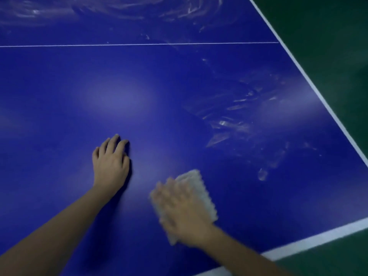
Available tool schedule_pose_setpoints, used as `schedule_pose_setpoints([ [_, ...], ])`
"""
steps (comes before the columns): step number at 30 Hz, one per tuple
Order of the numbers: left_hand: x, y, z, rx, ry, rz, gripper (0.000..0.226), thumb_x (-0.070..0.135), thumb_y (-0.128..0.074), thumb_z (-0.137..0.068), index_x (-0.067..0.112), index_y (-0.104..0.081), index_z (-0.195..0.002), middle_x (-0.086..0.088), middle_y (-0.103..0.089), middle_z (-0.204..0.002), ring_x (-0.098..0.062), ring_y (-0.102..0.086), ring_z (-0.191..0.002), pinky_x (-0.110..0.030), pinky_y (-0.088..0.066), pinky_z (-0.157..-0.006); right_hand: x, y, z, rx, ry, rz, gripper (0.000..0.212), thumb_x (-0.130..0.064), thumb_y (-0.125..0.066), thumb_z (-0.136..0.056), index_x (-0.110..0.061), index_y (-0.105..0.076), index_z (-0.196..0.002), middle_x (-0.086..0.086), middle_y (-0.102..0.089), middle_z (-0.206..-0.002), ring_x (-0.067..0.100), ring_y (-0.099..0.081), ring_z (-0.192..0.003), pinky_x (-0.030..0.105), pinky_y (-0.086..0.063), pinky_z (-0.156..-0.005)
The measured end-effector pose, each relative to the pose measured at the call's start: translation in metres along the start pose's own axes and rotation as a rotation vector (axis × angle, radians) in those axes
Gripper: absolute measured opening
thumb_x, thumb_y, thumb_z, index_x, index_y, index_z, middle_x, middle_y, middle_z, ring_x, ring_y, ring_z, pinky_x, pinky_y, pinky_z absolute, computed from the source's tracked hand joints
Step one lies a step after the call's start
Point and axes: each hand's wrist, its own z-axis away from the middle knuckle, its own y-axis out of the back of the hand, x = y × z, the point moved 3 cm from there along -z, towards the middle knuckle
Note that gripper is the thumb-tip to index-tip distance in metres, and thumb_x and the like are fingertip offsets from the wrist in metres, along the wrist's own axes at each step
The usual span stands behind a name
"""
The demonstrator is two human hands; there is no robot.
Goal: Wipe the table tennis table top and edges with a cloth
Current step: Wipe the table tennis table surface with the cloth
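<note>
Two hands lie on a table tennis table top (pixel 139 86). The left hand (pixel 110 162) rests flat on the surface, fingers pointing away from the person. The right hand (pixel 183 212) is to its right and nearer the person, on top of a cloth (pixel 201 188) that juts out beyond its fingertips. Wipe streaks (pixel 235 120) spread ahead and right of the right hand. A thin line (pixel 139 44) crosses the table well beyond both hands. The side edge (pixel 318 92) runs far right of the right hand, with floor (pixel 328 36) past it. The near edge (pixel 318 234) passes under the right forearm.
</note>
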Motion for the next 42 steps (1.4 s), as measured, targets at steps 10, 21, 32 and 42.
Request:
schedule_pose_setpoints([
  [10,0.06,-0.036,-0.073,-0.011,0.022,-0.061,0.053,0.025,-0.026,-0.09,0.014,-0.044,-0.138,-0.013,-0.037,-0.147,-0.033,-0.029,-0.137,-0.052,-0.019,-0.107,0.253,0.039,-0.133,0.048,-0.238,0.049,0.056,-0.03,-0.032,-0.098,-0.017,-0.018,-0.151,0.012,-0.022,-0.156,0.032,-0.017,-0.144,0.045,-0.017,-0.114],
  [21,0.066,-0.046,-0.112,0.033,0.153,-0.058,0.051,0.024,-0.025,-0.093,0.018,-0.039,-0.141,-0.01,-0.034,-0.149,-0.028,-0.025,-0.14,-0.05,-0.014,-0.111,0.17,0.026,-0.137,0.041,0.394,-0.078,0.059,-0.042,-0.033,-0.093,-0.023,-0.027,-0.148,0.001,-0.027,-0.155,0.025,-0.02,-0.144,0.046,-0.009,-0.117],
  [32,0.067,-0.045,-0.115,-0.028,0.192,-0.101,0.059,0.033,-0.014,-0.089,0.021,-0.04,-0.142,-0.008,-0.035,-0.149,-0.025,-0.025,-0.14,-0.047,-0.016,-0.112,0.426,0.078,-0.285,0.217,-0.839,-0.175,0.054,-0.031,-0.027,-0.097,-0.01,-0.026,-0.147,0.016,-0.025,-0.153,0.035,-0.019,-0.142,0.05,-0.017,-0.114],
  [42,0.067,-0.043,-0.117,-0.021,0.201,-0.097,0.055,0.029,-0.021,-0.09,0.019,-0.046,-0.138,-0.008,-0.042,-0.145,-0.027,-0.033,-0.136,-0.049,-0.023,-0.109,0.239,0.067,-0.407,0.136,-0.02,-0.127,0.059,-0.043,-0.027,-0.096,-0.023,-0.017,-0.151,0.002,-0.015,-0.159,0.023,-0.007,-0.147,0.043,-0.002,-0.116],
])
